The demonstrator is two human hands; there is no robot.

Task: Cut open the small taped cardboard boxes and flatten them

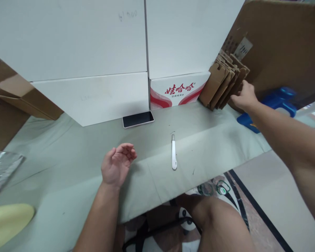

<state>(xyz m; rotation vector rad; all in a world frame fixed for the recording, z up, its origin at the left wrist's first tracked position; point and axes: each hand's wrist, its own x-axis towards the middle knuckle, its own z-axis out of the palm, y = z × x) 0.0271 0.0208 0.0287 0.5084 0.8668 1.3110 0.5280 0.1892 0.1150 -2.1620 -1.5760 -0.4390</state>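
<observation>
Along the back of the bench [149, 150] stand folded cardboard pieces [219, 84]; the right hand [245, 96] is at their edge, grip unclear, seemingly picking one, which calls for a firm pinch; the left hand [118, 166] hovers empty, fingers loosely curled

Room between tool [174, 154] and cardboard [213, 82]

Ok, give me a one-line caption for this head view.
Right hand beside cardboard pieces, left hand open and empty, phone and white-handled tool on pale green cloth.
</observation>
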